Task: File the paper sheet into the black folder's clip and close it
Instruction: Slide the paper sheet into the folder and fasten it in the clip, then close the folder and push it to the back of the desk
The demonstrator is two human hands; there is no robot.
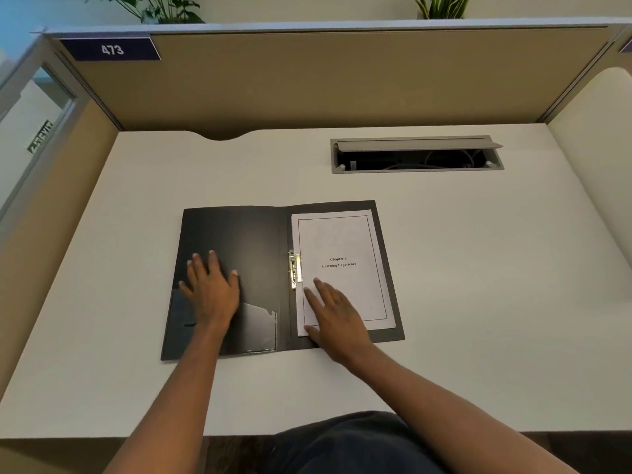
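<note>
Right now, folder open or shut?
Open. The black folder lies spread flat on the desk, both covers showing, with the paper sheet on its right half.

Both bare forearms reach forward from the bottom of the view, angling slightly toward each other. The left hand (212, 289) lies palm down with its fingers spread and pointing away from the body, the thumb splayed out to the right; the whole palm rests flat on the surface under it. The right hand (333, 318) is also palm down, turned so its fingers point forward and to the left, the index finger stretched furthest and the thumb tucked low toward the body. Its fingers are loosely extended and flat rather than curled. Neither hand has a grip on anything; both simply press down, well apart from each other.
</note>
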